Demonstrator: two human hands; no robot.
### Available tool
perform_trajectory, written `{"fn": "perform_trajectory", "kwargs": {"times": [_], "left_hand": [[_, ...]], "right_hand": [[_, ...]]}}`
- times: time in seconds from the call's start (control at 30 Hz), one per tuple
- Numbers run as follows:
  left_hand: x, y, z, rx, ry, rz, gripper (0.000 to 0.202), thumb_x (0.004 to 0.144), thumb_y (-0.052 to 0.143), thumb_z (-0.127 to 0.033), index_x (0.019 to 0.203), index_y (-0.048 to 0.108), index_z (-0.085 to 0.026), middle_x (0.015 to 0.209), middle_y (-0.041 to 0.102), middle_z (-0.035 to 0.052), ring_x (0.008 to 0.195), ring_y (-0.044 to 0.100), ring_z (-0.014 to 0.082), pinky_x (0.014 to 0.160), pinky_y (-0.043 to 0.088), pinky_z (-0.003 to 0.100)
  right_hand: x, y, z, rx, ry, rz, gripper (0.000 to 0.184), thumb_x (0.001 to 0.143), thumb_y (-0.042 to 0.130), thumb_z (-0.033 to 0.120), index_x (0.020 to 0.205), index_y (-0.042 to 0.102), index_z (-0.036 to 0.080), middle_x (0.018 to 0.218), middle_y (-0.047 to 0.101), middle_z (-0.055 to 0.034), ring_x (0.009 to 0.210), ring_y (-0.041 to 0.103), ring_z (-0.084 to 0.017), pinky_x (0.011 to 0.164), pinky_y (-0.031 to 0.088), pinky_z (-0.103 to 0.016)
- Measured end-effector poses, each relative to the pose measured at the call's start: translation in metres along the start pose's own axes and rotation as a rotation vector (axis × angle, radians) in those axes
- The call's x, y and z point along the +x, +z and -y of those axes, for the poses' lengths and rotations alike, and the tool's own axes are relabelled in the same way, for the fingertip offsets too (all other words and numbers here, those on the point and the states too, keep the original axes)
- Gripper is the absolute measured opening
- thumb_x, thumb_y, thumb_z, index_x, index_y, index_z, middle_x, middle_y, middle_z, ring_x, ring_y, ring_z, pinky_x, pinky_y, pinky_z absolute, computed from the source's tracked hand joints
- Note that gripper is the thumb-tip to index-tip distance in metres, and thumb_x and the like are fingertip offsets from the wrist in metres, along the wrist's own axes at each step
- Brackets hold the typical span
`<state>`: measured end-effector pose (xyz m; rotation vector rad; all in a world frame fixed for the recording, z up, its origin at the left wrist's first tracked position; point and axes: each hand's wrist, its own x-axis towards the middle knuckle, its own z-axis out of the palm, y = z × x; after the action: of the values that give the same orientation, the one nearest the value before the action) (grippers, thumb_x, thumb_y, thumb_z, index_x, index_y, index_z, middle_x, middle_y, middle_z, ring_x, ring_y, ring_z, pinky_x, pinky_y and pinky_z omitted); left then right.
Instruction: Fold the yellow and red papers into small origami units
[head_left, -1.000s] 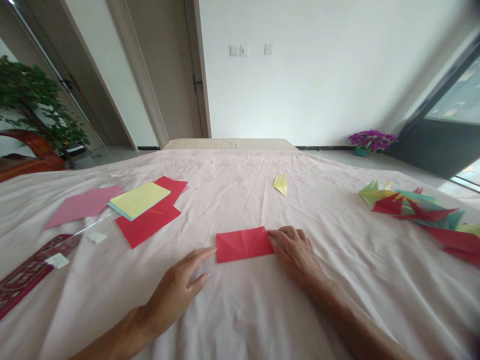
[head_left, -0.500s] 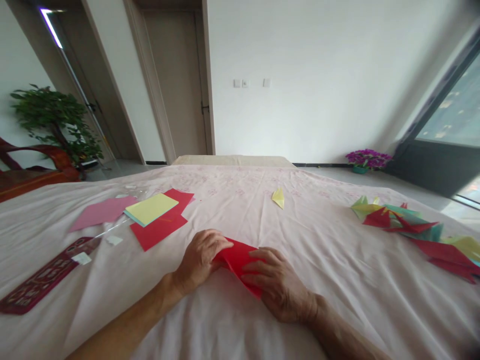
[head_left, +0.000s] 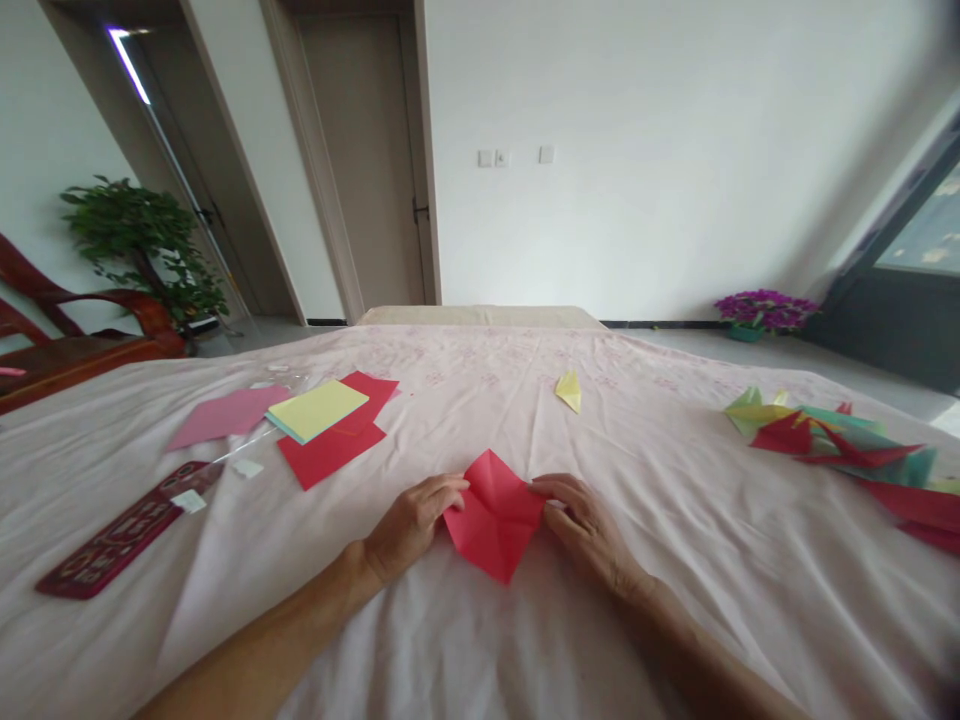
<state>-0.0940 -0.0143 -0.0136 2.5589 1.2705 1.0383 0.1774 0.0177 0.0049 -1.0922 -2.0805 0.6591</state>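
The left hand (head_left: 412, 520) pinches the left corner of the creased red square paper sheet (head_left: 495, 515) between thumb and fingers. The right hand (head_left: 585, 525) grips the opposite corner likewise. The sheet sits between both sets of fingertips, turned cornerwise. Beyond the left fingers lies the flat yellow rectangular paper (head_left: 321, 408); beyond the right fingers, the small folded yellow paper piece (head_left: 570, 393).

We observe a white wall (head_left: 645, 190) with three wall plates (head_left: 547, 155), a taupe door (head_left: 364, 160), a wooden armchair (head_left: 97, 348) beside a leafy plant (head_left: 135, 222), and magenta potted flowers (head_left: 772, 308) on grey flooring (head_left: 757, 350).
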Motion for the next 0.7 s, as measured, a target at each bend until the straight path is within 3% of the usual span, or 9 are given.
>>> {"fn": "perform_trajectory", "kwargs": {"times": [0.1,0.2,0.3,0.43,0.5,0.57,0.7], "left_hand": [[0.013,0.006,0.006,-0.041,0.084,0.021,0.020,0.091,0.042,-0.006,0.089,0.059,-0.016,0.121,0.063,0.0092,0.122,0.054,0.0173,0.101,0.049,0.036],[0.027,0.010,0.014,-0.059,0.181,0.014,0.018,0.091,0.045,-0.007,0.088,0.059,-0.017,0.122,0.063,0.0101,0.126,0.050,0.0194,0.103,0.047,0.038],[0.040,0.012,0.018,-0.068,0.226,0.022,0.022,0.090,0.043,-0.002,0.087,0.059,-0.016,0.125,0.060,0.0107,0.130,0.045,0.0196,0.105,0.045,0.037],[0.054,0.015,0.020,-0.070,0.274,0.056,0.023,0.088,0.044,-0.001,0.084,0.061,-0.016,0.125,0.060,0.0101,0.131,0.044,0.0192,0.106,0.044,0.035],[0.058,0.017,0.021,-0.027,0.281,0.056,0.023,0.087,0.046,-0.002,0.082,0.062,-0.017,0.124,0.061,0.0090,0.131,0.044,0.0195,0.107,0.042,0.038],[0.059,0.017,0.021,0.033,0.255,0.030,0.023,0.088,0.047,-0.002,0.083,0.064,-0.017,0.123,0.061,0.0081,0.133,0.042,0.0206,0.108,0.040,0.042],[0.047,0.009,0.009,0.058,0.185,-0.020,0.026,0.092,0.044,-0.006,0.087,0.066,-0.017,0.122,0.063,0.0073,0.133,0.041,0.0206,0.107,0.041,0.043]], "right_hand": [[0.004,0.002,-0.006,0.116,0.190,-0.011,0.045,0.086,0.053,0.044,0.124,0.059,0.020,0.109,0.067,-0.0086,0.093,0.063,-0.023,0.079,0.052,-0.037],[0.008,-0.004,-0.007,0.281,0.296,0.008,0.050,0.088,0.047,0.056,0.116,0.066,0.018,0.110,0.068,-0.0100,0.096,0.064,-0.026,0.082,0.051,-0.038],[0.010,-0.013,-0.010,0.442,0.435,-0.016,0.055,0.088,0.043,0.060,0.115,0.066,0.017,0.108,0.069,-0.0120,0.093,0.065,-0.027,0.079,0.052,-0.039],[0.015,-0.015,-0.020,0.455,0.491,-0.025,0.079,0.071,0.070,0.049,0.138,0.043,0.019,0.119,0.063,-0.0138,0.085,0.067,-0.025,0.066,0.054,-0.035],[0.018,-0.012,-0.024,0.454,0.430,0.072,0.070,0.071,0.069,0.043,0.133,0.048,0.017,0.111,0.066,-0.0117,0.080,0.067,-0.023,0.065,0.054,-0.034],[0.022,-0.010,-0.024,0.406,0.381,0.150,0.048,0.075,0.063,0.037,0.118,0.061,0.015,0.093,0.071,-0.0074,0.077,0.066,-0.022,0.067,0.052,-0.032],[0.025,-0.008,-0.022,0.126,0.336,0.090,0.026,0.075,0.055,0.028,0.094,0.069,0.016,0.078,0.070,-0.0017,0.072,0.064,-0.021,0.063,0.047,-0.027]]}}
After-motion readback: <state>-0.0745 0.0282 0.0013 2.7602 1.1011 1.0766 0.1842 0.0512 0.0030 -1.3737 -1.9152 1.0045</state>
